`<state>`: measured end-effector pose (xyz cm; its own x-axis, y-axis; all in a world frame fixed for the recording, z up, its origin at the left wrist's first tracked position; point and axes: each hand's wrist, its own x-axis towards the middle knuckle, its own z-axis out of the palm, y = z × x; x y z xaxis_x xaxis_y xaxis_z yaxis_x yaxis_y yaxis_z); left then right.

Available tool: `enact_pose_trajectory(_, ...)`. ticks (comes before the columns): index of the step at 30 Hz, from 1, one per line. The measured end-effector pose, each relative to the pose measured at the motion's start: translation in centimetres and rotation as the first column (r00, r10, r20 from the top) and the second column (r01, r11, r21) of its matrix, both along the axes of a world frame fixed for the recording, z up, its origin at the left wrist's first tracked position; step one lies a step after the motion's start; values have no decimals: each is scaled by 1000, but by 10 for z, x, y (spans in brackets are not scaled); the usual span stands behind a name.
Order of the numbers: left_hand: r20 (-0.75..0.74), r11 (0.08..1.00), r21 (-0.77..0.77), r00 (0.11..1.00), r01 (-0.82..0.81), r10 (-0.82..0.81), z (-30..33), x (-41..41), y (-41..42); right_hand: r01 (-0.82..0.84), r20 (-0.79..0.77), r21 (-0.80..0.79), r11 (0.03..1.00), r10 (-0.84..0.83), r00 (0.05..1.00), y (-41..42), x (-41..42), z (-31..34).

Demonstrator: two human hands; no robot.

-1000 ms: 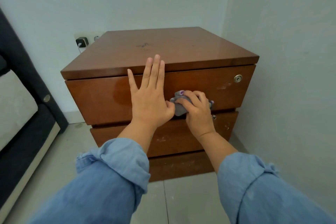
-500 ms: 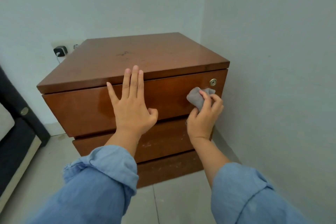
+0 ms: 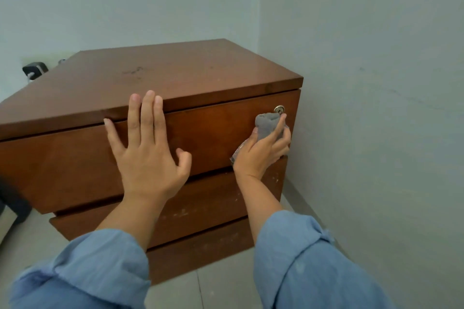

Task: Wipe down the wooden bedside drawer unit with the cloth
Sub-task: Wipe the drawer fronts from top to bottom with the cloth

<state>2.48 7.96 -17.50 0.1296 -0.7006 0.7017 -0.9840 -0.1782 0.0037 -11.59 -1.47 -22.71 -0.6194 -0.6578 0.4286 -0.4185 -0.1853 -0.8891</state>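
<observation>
One glossy reddish-brown wooden bedside drawer unit (image 3: 160, 88) stands in the corner of the room, showing two drawer fronts stacked under its flat top and a darker plinth beneath them. The person's right hand (image 3: 261, 150) has its fingers curled round one crumpled grey cloth (image 3: 266, 124), pressing it against the far right end of the upper drawer front; the cloth bulges out above the fingertips and a pale corner of it pokes from under the heel of the palm. Just above that grip, almost touching the cloth, sits one small round brass lock (image 3: 279, 109). Well to the left of the cloth, the left hand (image 3: 148, 155) lies flat on the same drawer front, fingers straight and spread, their tips reaching up over the edge of the top, holding nothing. Two rolled blue denim sleeves (image 3: 301, 258) cover the forearms. Far left of both hands, one black plug (image 3: 35, 69) sits in the wall behind the unit.
</observation>
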Motion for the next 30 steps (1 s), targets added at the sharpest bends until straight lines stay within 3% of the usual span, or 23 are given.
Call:
enact_pose_trajectory(3, 3, 1000, 12, 1000, 7, -7, -1, 1, 1, -23, 79, 96, 995, 16, 997, -4, -15, -12)
enact_pose_trajectory(6, 10, 1000, 31, 1000, 4, -5, 1, 1, 6, -108, 304, 290, 951, 15, 953, -4, -40, -21)
enact_pose_trajectory(8, 8, 999, 44, 1000, 9, -9, 3, 1, 7, -137, 372, 367, 920, -10, 928, 1, -53, -20)
enact_pose_trajectory(10, 7, 999, 53, 1000, 9, -9, 4, 1, 9, -94, 379, 316, 944, -35, 925, 7, -60, -9)
enact_pose_trajectory(12, 12, 998, 57, 1000, 5, -6, 5, 0, 11, -30, 379, 147, 989, -28, 925, 14, -63, 13)
enact_pose_trajectory(16, 10, 998, 57, 1000, 2, -2, 8, -4, 13, -112, 164, -99, 989, 127, 978, 15, -54, 49)
enact_pose_trajectory(24, 22, 998, 66, 1000, 12, -13, 8, -2, 12, -334, -226, -193, 923, 290, 930, 36, 4, 11)
enact_pose_trajectory(27, 22, 997, 67, 999, 25, -27, 8, 0, 13, -440, -397, -112, 891, 366, 842, 43, 5, -12)
enact_pose_trajectory(30, 16, 996, 85, 999, 26, -27, 9, 1, 14, -478, -497, 168, 862, 493, 714, 48, -11, -43)
